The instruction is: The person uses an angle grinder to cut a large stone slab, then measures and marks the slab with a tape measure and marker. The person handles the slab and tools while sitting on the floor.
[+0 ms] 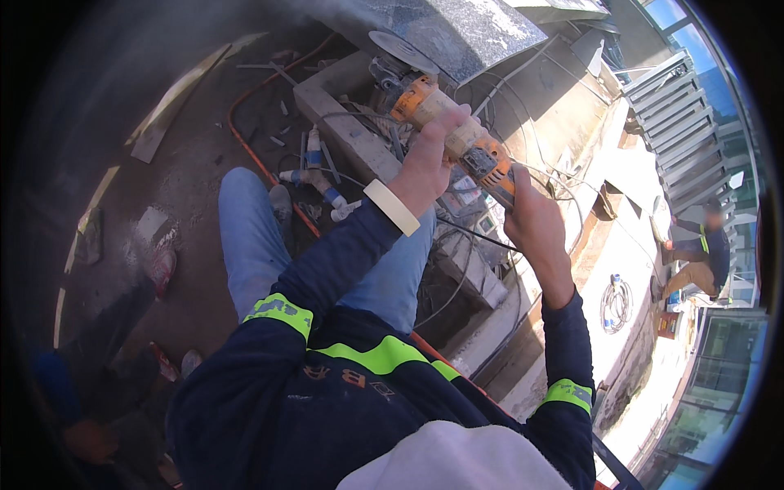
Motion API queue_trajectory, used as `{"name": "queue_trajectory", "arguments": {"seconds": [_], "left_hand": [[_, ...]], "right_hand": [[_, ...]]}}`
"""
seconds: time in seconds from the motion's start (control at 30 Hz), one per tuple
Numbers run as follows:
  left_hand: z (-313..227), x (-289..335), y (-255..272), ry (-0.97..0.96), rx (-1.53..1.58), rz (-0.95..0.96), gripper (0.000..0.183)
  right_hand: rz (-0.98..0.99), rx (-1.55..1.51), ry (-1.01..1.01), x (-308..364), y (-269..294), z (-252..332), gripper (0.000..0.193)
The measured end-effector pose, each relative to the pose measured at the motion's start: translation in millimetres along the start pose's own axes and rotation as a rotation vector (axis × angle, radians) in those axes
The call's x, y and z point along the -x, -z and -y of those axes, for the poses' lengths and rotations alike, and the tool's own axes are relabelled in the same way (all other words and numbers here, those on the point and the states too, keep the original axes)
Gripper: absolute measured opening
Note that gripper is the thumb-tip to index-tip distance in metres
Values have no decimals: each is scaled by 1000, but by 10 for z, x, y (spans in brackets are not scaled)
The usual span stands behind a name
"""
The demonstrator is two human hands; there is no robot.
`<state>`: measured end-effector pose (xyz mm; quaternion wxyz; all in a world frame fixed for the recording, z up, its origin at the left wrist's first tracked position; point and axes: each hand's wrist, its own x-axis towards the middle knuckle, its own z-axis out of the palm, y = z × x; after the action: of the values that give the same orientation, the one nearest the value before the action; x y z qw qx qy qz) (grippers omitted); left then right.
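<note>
being gripped in both hands, an orange-and-pale grinder (469, 137) is held at about half past twelve from the view's middle, tilted with its head toward eleven. its body is clasped by the left hand (433, 155), the fingers closed around it and partly hidden; its rear end is wrapped by the closed fingers of the right hand (535, 220). a white band (392, 208) is worn at the left wrist. the disc (400, 51) is placed at the edge of a grey slab (482, 37) at one o'clock; whether they touch cannot be told. dust (327, 18) is seen at eleven. a block (347, 122) is set at eleven, and plugs (314, 151) are strewn near half past ten. a coiled cable (616, 306) is laid between three and four; another person (716, 255) is seen at three.
</note>
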<state>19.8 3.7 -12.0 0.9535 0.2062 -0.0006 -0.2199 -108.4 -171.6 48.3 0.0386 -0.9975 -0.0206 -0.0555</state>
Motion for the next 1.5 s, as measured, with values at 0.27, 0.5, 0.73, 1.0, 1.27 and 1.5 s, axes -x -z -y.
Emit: {"name": "queue_trajectory", "arguments": {"seconds": [0.27,0.5,0.73,1.0,1.27,1.5], "left_hand": [[-176,-366,93,73,-12,35,40],[-243,-480,255,148,-7,16,45],[60,-13,-39,81,-58,42,41],[11,-41,-141,53,-37,-26,41],[-212,-257,99,-2,-14,17,40],[-212,-241,35,20,-9,12,44]], "right_hand": [[-35,8,28,-198,73,60,51],[-94,28,102,-90,106,-42,36],[-39,59,45,293,260,-114,39],[-22,87,-3,99,81,-68,58],[-30,81,25,-236,-11,132,59],[-49,108,27,-187,30,131,54]]}}
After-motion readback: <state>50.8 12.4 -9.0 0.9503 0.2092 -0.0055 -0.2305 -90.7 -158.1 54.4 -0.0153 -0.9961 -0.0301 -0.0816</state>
